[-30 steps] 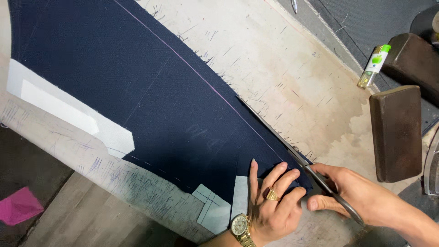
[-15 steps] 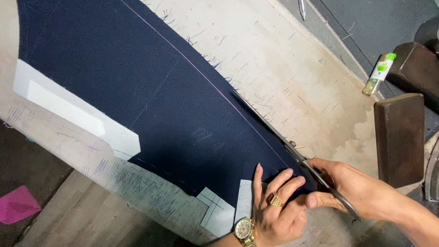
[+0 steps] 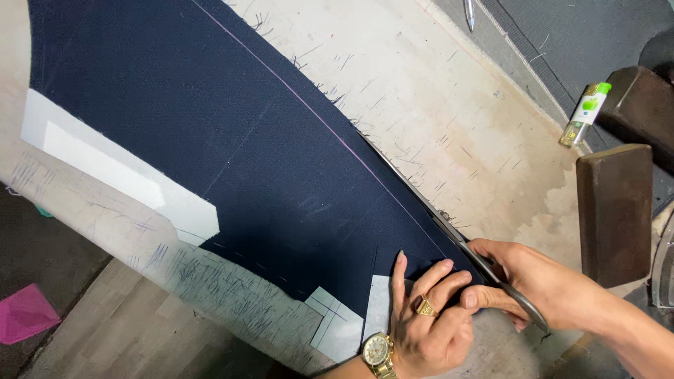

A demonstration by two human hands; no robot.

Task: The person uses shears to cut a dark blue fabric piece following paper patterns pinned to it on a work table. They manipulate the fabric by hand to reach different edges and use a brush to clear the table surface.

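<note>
A large piece of dark navy cloth (image 3: 232, 133) lies flat on a worn, pale work table (image 3: 449, 98), with a faint pink chalk line running along its right edge. My right hand (image 3: 540, 288) grips a pair of long metal scissors (image 3: 428, 210), whose blades lie along that edge of the cloth. My left hand (image 3: 428, 316), with a gold ring and a gold wristwatch, presses flat on the cloth's lower corner just beside the scissors. White paper pattern pieces (image 3: 126, 175) lie along the cloth's near edge.
A dark brown rectangular block (image 3: 614, 210) stands on the table to the right, another one (image 3: 642, 105) behind it. A small green and white lighter (image 3: 585, 114) lies near them. A pink scrap (image 3: 24, 312) lies on the floor at lower left.
The scissors have slid forward along the cloth's edge, and both hands have crept with them. The view has shifted slightly.
</note>
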